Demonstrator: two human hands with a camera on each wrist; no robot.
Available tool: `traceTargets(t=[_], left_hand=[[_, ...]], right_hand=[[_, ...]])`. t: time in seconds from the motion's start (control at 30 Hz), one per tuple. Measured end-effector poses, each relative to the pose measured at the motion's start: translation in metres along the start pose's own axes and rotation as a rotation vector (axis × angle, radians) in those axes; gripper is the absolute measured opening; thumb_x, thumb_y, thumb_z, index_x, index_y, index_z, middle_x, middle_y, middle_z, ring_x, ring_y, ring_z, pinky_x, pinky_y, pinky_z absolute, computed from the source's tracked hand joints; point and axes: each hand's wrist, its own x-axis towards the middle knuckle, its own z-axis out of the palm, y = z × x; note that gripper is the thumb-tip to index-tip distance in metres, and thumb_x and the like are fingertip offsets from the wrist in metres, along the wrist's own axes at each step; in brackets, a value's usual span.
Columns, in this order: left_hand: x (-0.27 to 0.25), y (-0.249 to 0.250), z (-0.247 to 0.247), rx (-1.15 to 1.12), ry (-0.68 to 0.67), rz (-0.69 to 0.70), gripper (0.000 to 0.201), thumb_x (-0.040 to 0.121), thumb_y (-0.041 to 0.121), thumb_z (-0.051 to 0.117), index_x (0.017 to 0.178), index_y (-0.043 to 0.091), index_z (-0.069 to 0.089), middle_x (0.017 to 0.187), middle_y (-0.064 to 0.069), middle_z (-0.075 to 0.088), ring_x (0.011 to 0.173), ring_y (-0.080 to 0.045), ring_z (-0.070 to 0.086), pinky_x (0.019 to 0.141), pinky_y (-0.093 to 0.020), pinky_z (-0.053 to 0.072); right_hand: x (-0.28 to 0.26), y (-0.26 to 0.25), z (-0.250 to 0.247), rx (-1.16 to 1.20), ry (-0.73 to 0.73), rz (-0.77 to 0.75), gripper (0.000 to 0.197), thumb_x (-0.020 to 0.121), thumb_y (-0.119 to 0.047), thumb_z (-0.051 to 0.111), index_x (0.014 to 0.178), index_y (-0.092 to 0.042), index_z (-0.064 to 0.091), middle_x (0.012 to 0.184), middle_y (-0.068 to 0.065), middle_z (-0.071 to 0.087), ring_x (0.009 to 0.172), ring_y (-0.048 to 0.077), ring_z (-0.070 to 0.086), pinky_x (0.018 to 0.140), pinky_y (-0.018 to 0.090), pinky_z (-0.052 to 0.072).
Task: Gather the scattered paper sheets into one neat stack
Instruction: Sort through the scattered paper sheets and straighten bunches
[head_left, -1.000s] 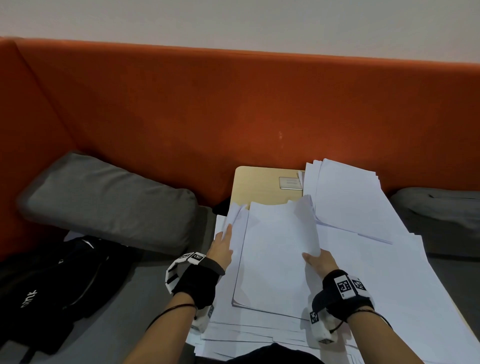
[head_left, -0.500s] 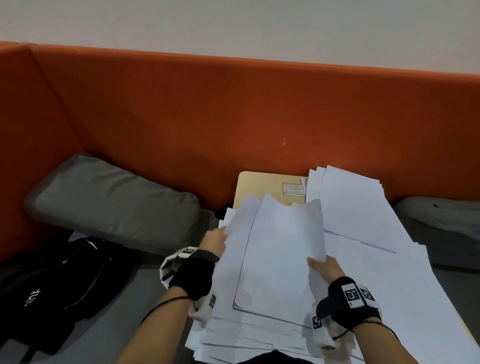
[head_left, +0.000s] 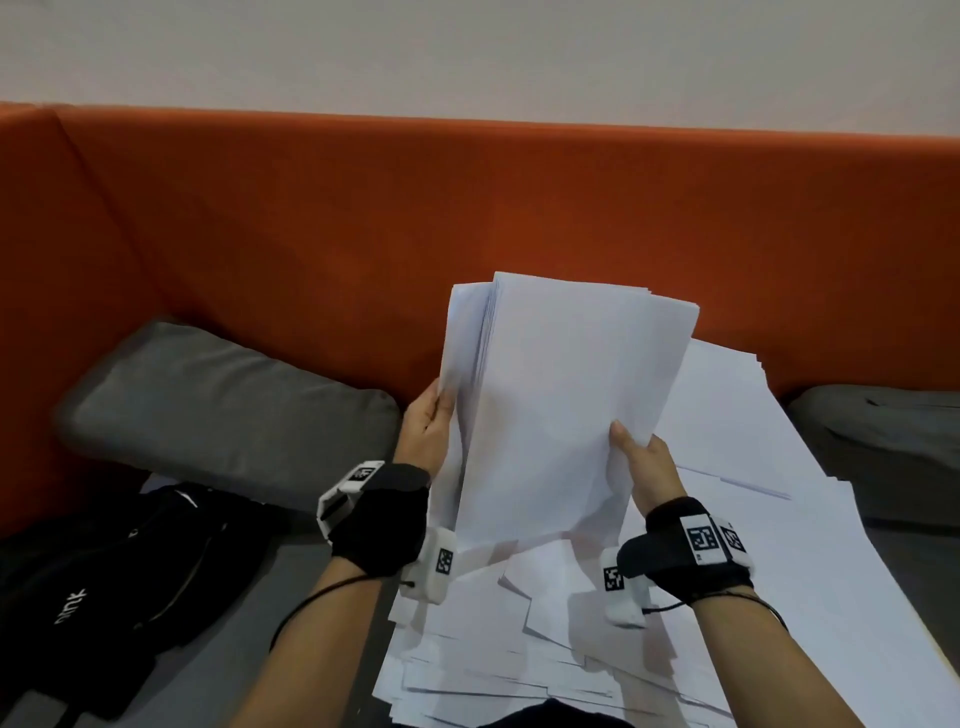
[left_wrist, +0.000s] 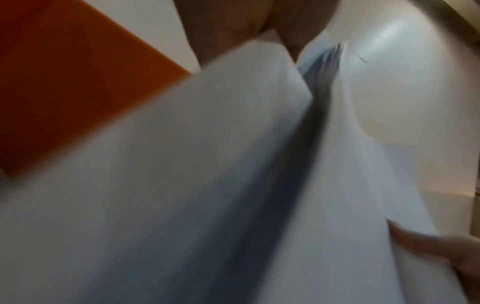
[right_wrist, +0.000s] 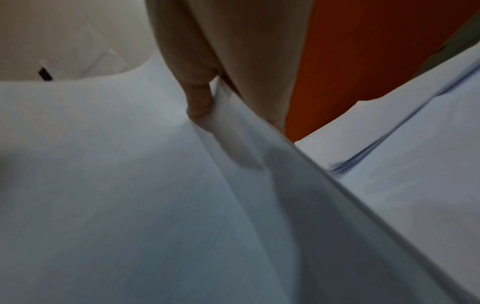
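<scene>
A bundle of white paper sheets (head_left: 561, 395) is held upright above the table, its top edge tilted away from me. My left hand (head_left: 428, 423) grips its left edge, thumb on the front; the bundle (left_wrist: 182, 164) fills the left wrist view. My right hand (head_left: 636, 457) pinches the right edge, and the right wrist view shows the thumb (right_wrist: 198, 96) pressed on the paper (right_wrist: 130, 185). More loose sheets (head_left: 519, 649) lie fanned below the hands, and another spread of sheets (head_left: 737, 447) lies to the right. The table is hidden under paper.
An orange sofa back (head_left: 363, 218) runs behind. A grey cushion (head_left: 223, 410) lies at the left, a second grey cushion (head_left: 883, 441) at the right. A black bag (head_left: 104, 587) sits at lower left on the grey seat.
Both hands have lifted the bundle off the table and tipped it from flat to upright. It now covers the wooden table corner seen earlier.
</scene>
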Motion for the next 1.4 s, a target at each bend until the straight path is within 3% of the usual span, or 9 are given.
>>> traceTargets(t=[0.13, 0.23, 0.33, 0.5, 0.7, 0.87, 1.07, 1.3, 1.4], left_hand=[[-0.011, -0.004, 0.008, 0.004, -0.010, 0.166, 0.084, 0.081, 0.068, 0.043, 0.135, 0.005, 0.038, 0.122, 0.009, 0.054, 0.115, 0.004, 0.053, 0.093, -0.006, 0.038], [-0.009, 0.000, 0.012, 0.161, 0.069, 0.265, 0.043, 0.088, 0.023, 0.055, 0.127, 0.008, 0.044, 0.092, -0.001, 0.059, 0.081, -0.017, 0.065, 0.067, -0.013, 0.047], [-0.008, 0.011, 0.013, 0.107, 0.161, 0.383, 0.039, 0.087, 0.019, 0.046, 0.122, 0.000, 0.045, 0.077, 0.005, 0.055, 0.063, 0.006, 0.056, 0.059, -0.008, 0.042], [-0.013, 0.012, 0.012, -0.028, 0.185, 0.436, 0.049, 0.078, 0.046, 0.051, 0.120, 0.023, 0.043, 0.094, 0.019, 0.054, 0.078, 0.015, 0.057, 0.067, -0.005, 0.045], [-0.018, 0.012, 0.018, -0.053, 0.183, 0.327, 0.030, 0.084, 0.030, 0.052, 0.112, 0.027, 0.043, 0.090, 0.019, 0.056, 0.078, 0.017, 0.058, 0.069, -0.004, 0.047], [-0.005, 0.029, 0.017, -0.114, 0.192, 0.335, 0.027, 0.085, 0.022, 0.050, 0.106, 0.038, 0.043, 0.095, 0.017, 0.057, 0.081, 0.014, 0.059, 0.073, -0.008, 0.049], [-0.002, -0.025, 0.023, -0.016, 0.025, -0.018, 0.048, 0.073, 0.029, 0.058, 0.118, 0.011, 0.054, 0.106, -0.008, 0.066, 0.092, -0.014, 0.064, 0.087, -0.035, 0.052], [0.012, -0.086, -0.001, 0.622, -0.217, -0.412, 0.052, 0.090, 0.024, 0.060, 0.134, 0.002, 0.042, 0.136, -0.015, 0.049, 0.124, -0.028, 0.047, 0.101, -0.029, 0.037], [0.006, -0.102, -0.003, 0.831, -0.334, -0.537, 0.055, 0.093, 0.028, 0.054, 0.137, 0.001, 0.037, 0.143, -0.016, 0.041, 0.132, -0.029, 0.040, 0.107, -0.031, 0.034]], right_hand=[[-0.002, -0.007, 0.007, -0.045, 0.045, -0.112, 0.035, 0.093, -0.010, 0.052, 0.127, -0.005, 0.050, 0.121, 0.010, 0.059, 0.119, 0.030, 0.054, 0.105, 0.041, 0.040], [-0.010, -0.019, 0.009, -0.010, 0.048, -0.217, 0.046, 0.090, -0.005, 0.057, 0.132, -0.009, 0.040, 0.120, 0.008, 0.057, 0.113, 0.026, 0.056, 0.100, 0.036, 0.045], [-0.018, -0.038, 0.008, 0.049, 0.031, -0.295, 0.047, 0.084, -0.003, 0.064, 0.128, -0.007, 0.046, 0.110, 0.004, 0.062, 0.094, 0.011, 0.063, 0.085, 0.021, 0.052], [-0.031, -0.050, 0.009, 0.015, -0.089, -0.293, 0.013, 0.081, -0.003, 0.068, 0.084, -0.014, 0.064, 0.080, -0.007, 0.065, 0.064, -0.004, 0.064, 0.058, 0.009, 0.050], [-0.041, -0.047, 0.020, -0.069, -0.089, -0.250, 0.009, 0.083, -0.013, 0.067, 0.087, -0.018, 0.061, 0.081, -0.002, 0.064, 0.077, 0.018, 0.061, 0.067, 0.027, 0.051], [-0.041, -0.067, 0.019, 0.013, -0.043, -0.265, 0.012, 0.085, -0.017, 0.065, 0.094, -0.011, 0.061, 0.079, -0.003, 0.064, 0.070, 0.011, 0.061, 0.057, 0.017, 0.052], [-0.022, -0.007, 0.021, -0.184, -0.111, 0.015, 0.032, 0.088, -0.017, 0.062, 0.115, -0.001, 0.058, 0.103, 0.013, 0.061, 0.092, 0.022, 0.056, 0.076, 0.030, 0.046], [0.016, 0.012, -0.008, -0.407, -0.044, 0.150, 0.033, 0.093, -0.011, 0.052, 0.118, 0.011, 0.053, 0.088, 0.015, 0.058, 0.085, 0.027, 0.051, 0.066, 0.031, 0.041], [0.016, 0.038, -0.019, -0.649, -0.133, 0.307, 0.040, 0.093, -0.014, 0.052, 0.124, 0.010, 0.050, 0.111, 0.022, 0.060, 0.097, 0.030, 0.055, 0.077, 0.029, 0.037]])
